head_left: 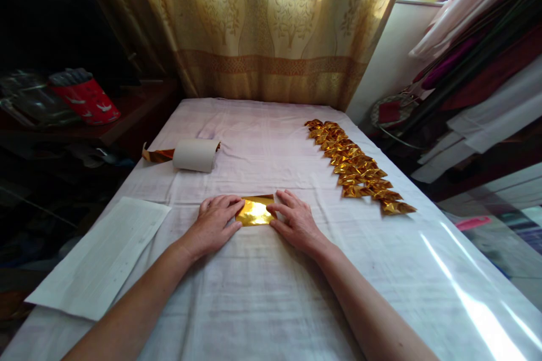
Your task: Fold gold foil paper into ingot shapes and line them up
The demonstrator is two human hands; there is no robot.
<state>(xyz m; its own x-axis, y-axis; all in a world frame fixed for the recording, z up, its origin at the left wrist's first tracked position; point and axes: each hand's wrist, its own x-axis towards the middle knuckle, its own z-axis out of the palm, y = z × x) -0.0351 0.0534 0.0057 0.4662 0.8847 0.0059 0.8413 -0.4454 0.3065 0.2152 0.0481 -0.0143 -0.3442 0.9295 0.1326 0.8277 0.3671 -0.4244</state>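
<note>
A shiny gold foil paper [256, 212] lies on the white cloth in the middle, a rectangle with a darker strip along its far edge. My left hand [215, 220] rests at its left edge, fingers stretched out and touching it, thumb near the lower left corner. From the other side, my right hand [298, 221] has its fingers spread, with a fingertip on the foil and the thumb near the lower right corner. Both palms face down. Toward the right, several folded gold foil pieces [351, 161] lie in overlapping rows. What is under my fingertips is hidden.
A white cylinder [193, 155] with gold foil inside lies at the far left of the cloth-covered table [254, 304]. A paper sheet [101, 259] is near the left edge. Beyond are a red patterned container [87, 100], a glass jug [31, 98], a curtain [262, 28] and hanging clothes [486, 67].
</note>
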